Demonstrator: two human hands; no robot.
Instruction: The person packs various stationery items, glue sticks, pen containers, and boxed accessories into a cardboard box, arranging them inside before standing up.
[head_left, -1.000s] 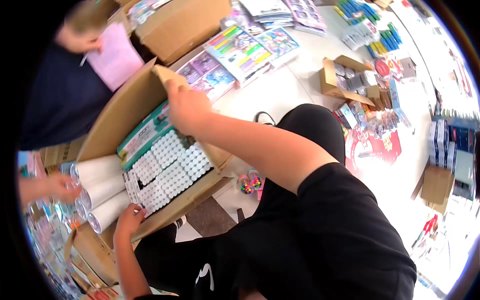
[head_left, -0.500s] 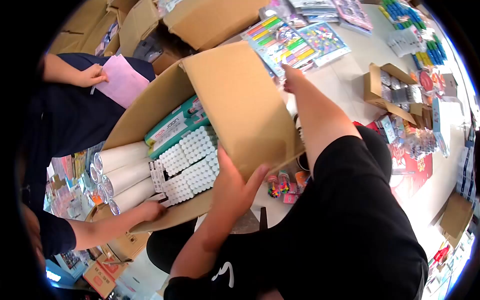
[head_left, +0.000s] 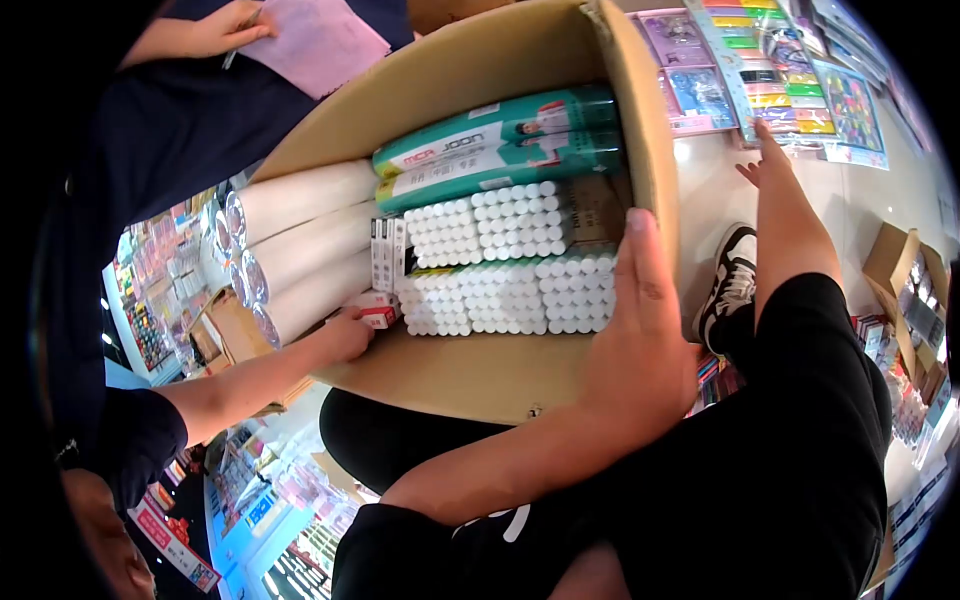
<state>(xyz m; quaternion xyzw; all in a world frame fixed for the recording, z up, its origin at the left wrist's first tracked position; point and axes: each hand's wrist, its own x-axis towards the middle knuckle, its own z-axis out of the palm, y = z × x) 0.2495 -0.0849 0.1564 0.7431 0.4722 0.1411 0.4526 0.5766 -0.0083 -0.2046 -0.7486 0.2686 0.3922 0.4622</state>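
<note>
A large cardboard box [head_left: 470, 385] stands tilted in front of me. My left hand [head_left: 645, 330] grips its right-hand edge, with the fingers against the wall. Inside are white rolls [head_left: 310, 235] with clear-wrapped ends and green packages [head_left: 500, 145] with printed lettering. Beside them lie bundles of white round-ended sticks [head_left: 510, 290], whose kind I cannot make out. My right hand [head_left: 765, 155] is stretched out to the right with fingers apart, close to a pack of coloured strips [head_left: 775, 75]; whether it touches the pack is unclear.
A co-worker's hand [head_left: 345, 335] reaches into the box at a small red-and-white carton [head_left: 378, 310]. Their other hand [head_left: 225, 28] holds pink paper [head_left: 320, 40]. A shoe [head_left: 728, 280] rests on the floor right of the box. An open carton [head_left: 905, 285] stands farther right.
My view has shifted, and the box now shows more of its inside. My left hand stays on its edge. My right hand's fingers have spread. The co-worker's hand now shows at a small carton.
</note>
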